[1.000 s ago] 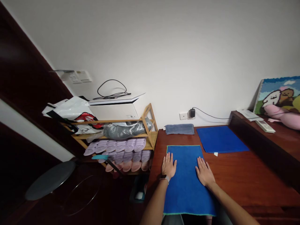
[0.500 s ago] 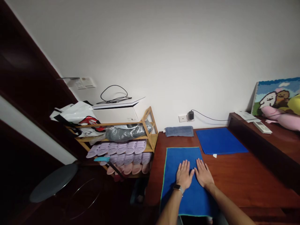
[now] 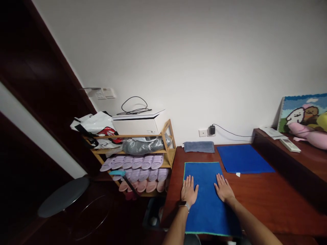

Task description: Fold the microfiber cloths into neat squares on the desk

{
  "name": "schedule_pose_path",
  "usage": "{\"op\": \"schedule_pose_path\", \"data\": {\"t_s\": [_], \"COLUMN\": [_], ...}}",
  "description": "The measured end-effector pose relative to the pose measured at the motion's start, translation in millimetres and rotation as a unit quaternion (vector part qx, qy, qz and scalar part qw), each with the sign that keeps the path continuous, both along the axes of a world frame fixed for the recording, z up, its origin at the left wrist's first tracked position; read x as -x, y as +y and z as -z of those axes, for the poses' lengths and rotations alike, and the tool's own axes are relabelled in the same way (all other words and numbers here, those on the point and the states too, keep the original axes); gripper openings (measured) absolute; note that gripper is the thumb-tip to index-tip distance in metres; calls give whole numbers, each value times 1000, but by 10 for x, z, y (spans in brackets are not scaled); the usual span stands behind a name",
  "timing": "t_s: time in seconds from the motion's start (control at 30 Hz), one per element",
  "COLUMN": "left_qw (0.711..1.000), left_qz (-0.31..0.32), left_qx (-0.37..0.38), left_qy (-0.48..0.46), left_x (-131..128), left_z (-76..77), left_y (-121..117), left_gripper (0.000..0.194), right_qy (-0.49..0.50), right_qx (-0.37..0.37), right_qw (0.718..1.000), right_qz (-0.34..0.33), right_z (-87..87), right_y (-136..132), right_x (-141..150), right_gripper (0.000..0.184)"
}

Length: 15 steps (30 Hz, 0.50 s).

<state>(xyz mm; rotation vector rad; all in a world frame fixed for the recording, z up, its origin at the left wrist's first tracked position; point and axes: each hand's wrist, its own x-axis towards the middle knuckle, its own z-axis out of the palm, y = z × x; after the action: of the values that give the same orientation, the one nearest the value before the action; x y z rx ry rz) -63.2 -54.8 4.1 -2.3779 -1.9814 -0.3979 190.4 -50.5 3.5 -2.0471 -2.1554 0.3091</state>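
A blue towel with a green edge [image 3: 205,177] lies spread flat on the dark wooden table [image 3: 263,200] in front of me. My left hand [image 3: 189,190] lies flat on the towel's left side, fingers stretched out, a watch on the wrist. My right hand [image 3: 224,188] lies flat on the towel's right side, fingers spread. Both palms press on the cloth and hold nothing.
A second blue towel [image 3: 244,158] lies flat further back on the right, and a folded grey-blue towel [image 3: 199,146] sits by the wall. A wooden rack [image 3: 143,156] with several slippers stands left of the table. A raised shelf [image 3: 301,153] carries a remote and plush toys.
My hands were together at the towel's middle half a second ago; now they have slid apart to its left and right sides.
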Motion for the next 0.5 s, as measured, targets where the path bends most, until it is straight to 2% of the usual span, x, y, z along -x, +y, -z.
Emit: {"op": "schedule_pose_path", "data": {"t_s": [0.1, 0.17, 0.3, 0.4, 0.43, 0.5], "left_qw": [1000, 999, 993, 988, 987, 988], "left_qz": [4, 23, 111, 150, 154, 149], "left_qx": [-11, -26, -24, 9, 18, 30], "left_qy": [-10, -19, -28, -32, -34, -35], "left_x": [0, -114, -644, -968, -989, -869], "left_z": [-33, -20, 81, 100, 86, 40], "left_y": [-59, -164, -407, -514, -531, -546], "left_gripper": [64, 61, 58, 57, 57, 58], "right_qy": [2, 1, 2, 6, 7, 12], "right_qx": [-4, -9, -15, -27, -27, -23], "right_qw": [1000, 1000, 1000, 1000, 1000, 999], "right_qz": [-2, 8, 16, 5, 7, 19], "right_z": [11, 82, 256, 285, 276, 252], "right_y": [-95, -215, -430, -490, -495, -494], "right_x": [11, 22, 40, 41, 40, 41], "right_gripper": [73, 72, 71, 69, 69, 70]}}
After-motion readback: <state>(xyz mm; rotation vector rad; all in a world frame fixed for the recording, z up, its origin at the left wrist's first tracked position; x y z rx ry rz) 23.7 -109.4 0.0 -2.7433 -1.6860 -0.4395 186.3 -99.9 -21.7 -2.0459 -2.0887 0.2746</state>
